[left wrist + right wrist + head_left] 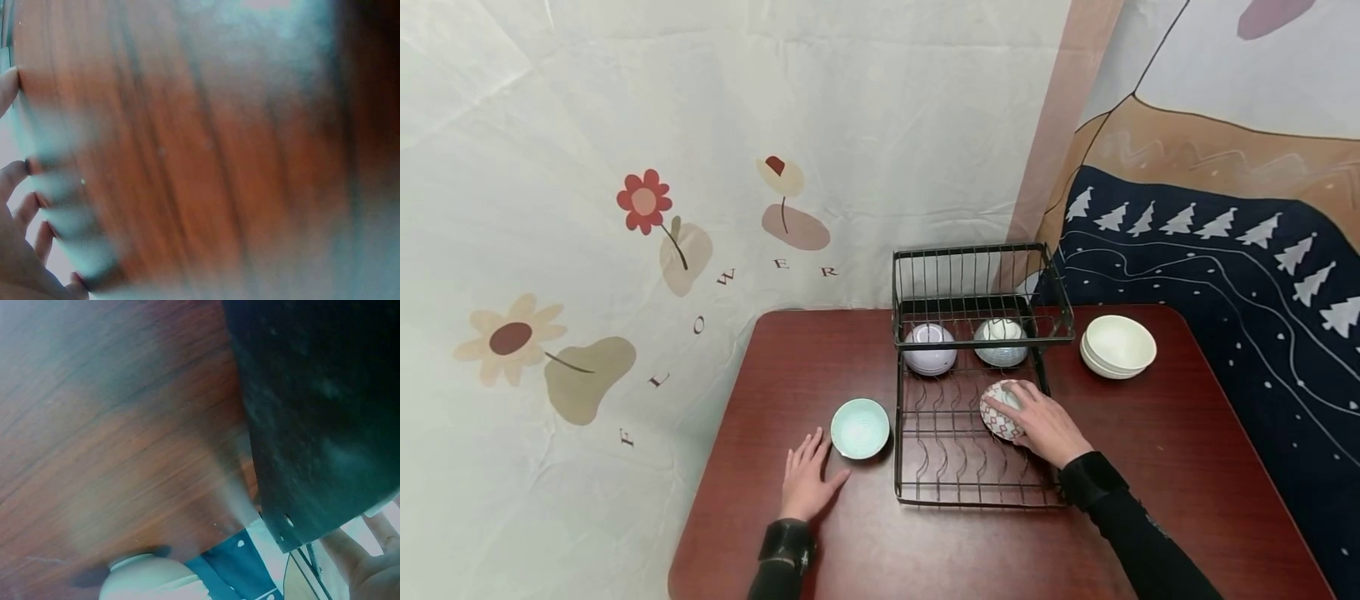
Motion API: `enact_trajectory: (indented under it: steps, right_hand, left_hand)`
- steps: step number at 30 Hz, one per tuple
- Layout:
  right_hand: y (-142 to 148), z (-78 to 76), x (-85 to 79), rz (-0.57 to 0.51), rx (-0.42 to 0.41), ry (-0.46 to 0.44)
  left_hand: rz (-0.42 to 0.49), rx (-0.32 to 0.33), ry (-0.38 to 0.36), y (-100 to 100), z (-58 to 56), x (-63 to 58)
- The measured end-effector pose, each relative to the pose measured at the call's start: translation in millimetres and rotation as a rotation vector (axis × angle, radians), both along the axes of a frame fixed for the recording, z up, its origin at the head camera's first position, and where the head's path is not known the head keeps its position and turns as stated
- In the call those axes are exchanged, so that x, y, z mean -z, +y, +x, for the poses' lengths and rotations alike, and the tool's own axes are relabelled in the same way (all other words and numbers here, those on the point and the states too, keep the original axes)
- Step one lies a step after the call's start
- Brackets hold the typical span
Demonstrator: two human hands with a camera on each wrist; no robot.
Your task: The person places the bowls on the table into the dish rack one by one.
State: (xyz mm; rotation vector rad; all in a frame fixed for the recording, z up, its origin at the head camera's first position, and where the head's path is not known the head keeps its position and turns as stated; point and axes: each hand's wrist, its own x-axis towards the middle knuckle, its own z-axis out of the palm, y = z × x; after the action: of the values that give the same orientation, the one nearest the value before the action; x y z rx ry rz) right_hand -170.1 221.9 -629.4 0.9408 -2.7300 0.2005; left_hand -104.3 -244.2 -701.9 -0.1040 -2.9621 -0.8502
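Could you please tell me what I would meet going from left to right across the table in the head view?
Left hand, mint bowl, lilac bowl, patterned bowl gripped by the right hand, stacked cream bowls.

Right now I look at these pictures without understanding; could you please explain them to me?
No machine works here: these are a person's two bare hands. The wide picture comes from a camera on the head; the two others come from a camera on each wrist. On the table stand a black dish rack, a mint bowl and stacked cream bowls. Inside the rack sit a lilac bowl and a grayish bowl. The right hand holds a patterned bowl at the rack; the left hand rests beside the mint bowl.
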Motion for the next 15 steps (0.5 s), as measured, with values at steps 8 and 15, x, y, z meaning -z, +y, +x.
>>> enact_trajectory:
  steps: [8,15]
  right_hand:
    - [-2,-10.9,-2.4,-0.003,0.008,-0.013]
    - [-1,-22.4,-5.6,-0.001,0.018,-0.053]
  left_hand:
    - [0.026,-0.005,-0.010,-4,-2.4,6.2]
    - [0.012,0.002,0.036,-4,-1.6,10.6]
